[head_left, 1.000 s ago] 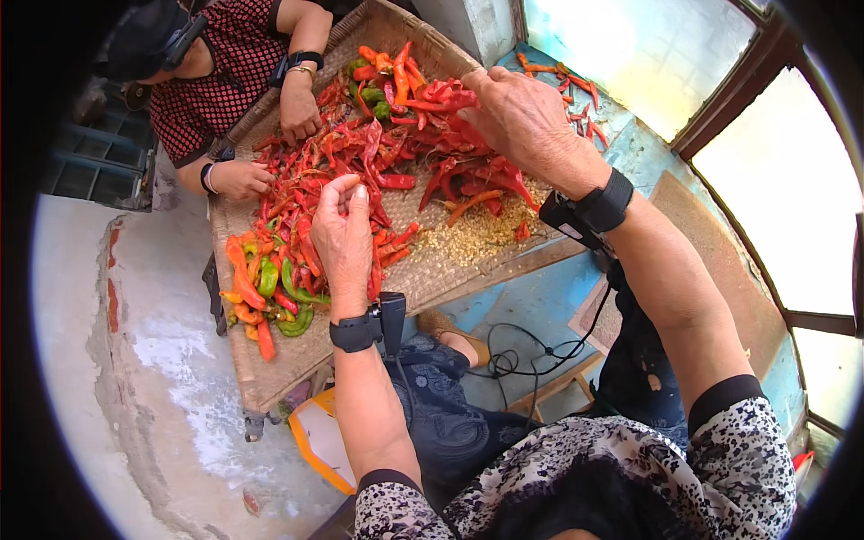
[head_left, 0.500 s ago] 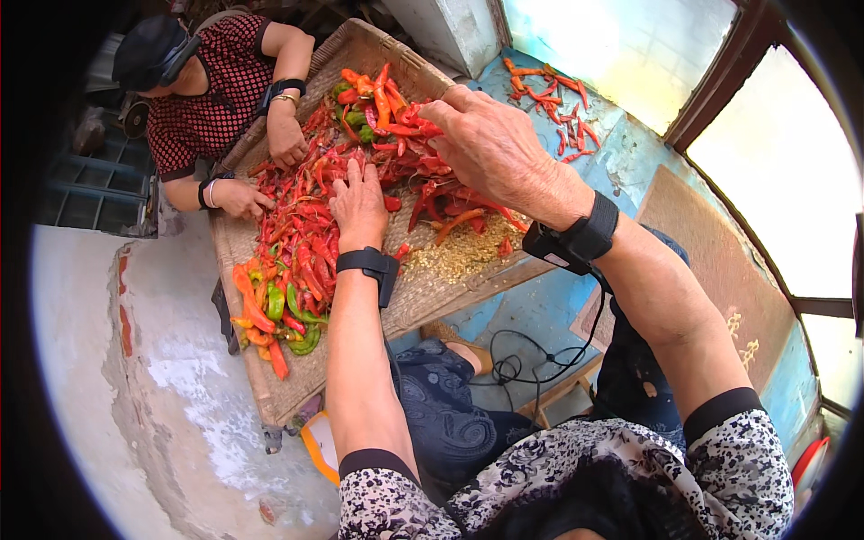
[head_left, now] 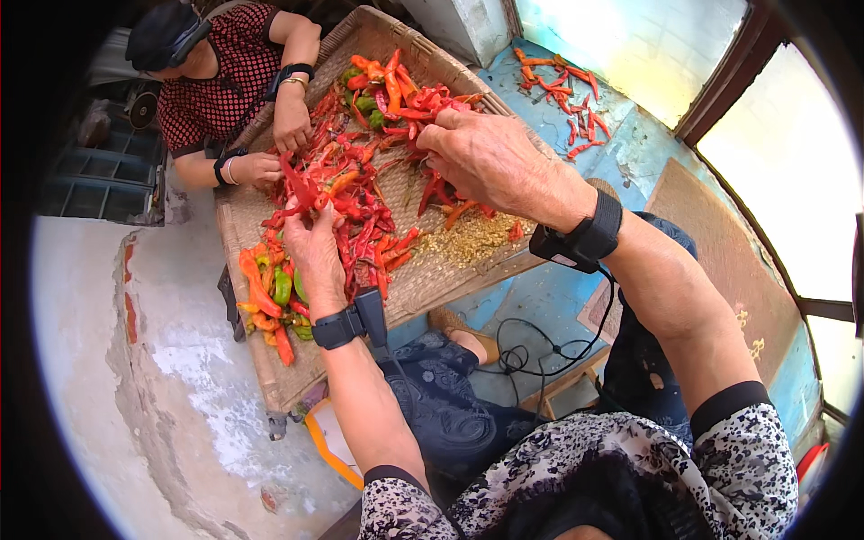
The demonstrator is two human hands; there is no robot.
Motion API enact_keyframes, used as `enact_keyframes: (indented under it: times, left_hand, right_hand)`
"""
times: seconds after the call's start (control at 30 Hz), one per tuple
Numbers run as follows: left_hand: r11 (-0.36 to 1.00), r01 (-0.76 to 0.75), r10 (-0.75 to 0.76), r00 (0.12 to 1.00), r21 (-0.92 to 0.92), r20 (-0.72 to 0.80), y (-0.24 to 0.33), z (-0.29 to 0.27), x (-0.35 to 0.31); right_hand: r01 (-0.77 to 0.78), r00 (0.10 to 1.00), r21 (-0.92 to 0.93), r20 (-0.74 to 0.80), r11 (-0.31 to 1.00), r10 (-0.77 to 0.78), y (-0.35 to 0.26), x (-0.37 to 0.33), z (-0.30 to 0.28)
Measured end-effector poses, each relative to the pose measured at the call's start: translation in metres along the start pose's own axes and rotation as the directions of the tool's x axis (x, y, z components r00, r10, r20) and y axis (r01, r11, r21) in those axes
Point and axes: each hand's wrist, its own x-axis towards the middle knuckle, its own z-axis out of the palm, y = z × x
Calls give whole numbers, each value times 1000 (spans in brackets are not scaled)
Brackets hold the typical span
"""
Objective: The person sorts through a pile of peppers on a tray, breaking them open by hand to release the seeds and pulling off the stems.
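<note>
A woven tray (head_left: pixel 396 310) holds a large heap of red chili peppers (head_left: pixel 364 220). At the heap's near left, my left hand (head_left: pixel 315 256) is closed on a few red chili peppers, whose tips stick up beyond its fingers. My right hand (head_left: pixel 495 166) is curled over the right side of the heap, with bent fingers against the red peppers. What lies between its fingertips is hidden.
Across the tray a person's two hands (head_left: pixel 292 121) work in the heap's far edge. Orange and green peppers (head_left: pixel 261 288) lie at the near left corner, pale seeds (head_left: pixel 468 238) on the right. More peppers (head_left: pixel 567 94) lie on the blue surface. A black cable (head_left: pixel 513 355) loops below.
My left hand has moved left and nearer, from lying on the heap to gripping some red chili peppers. Peppers have shifted toward the tray's near middle. My right hand has barely moved.
</note>
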Motion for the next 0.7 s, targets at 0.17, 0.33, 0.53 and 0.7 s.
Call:
enact_keyframes:
  times: [0.17,0.33,0.53,0.7]
  left_hand:
    - [963,215,-172,953,-161,249,9,8,-30]
    - [925,336,-244,883,-176,402,15,12,-43]
    - [853,401,-257,880,-334,400,25,20,-51]
    - [858,432,-320,873,-279,368,23,11,-48]
  right_hand:
    - [21,999,300,33,954,-33,-6,-10,24]
    - [-41,995,301,99,953,12,-17,-15,41]
    - [-221,960,443,258,869,112,-17,-18,39]
    - [-171,962,232,249,958,111,-17,-15,28]
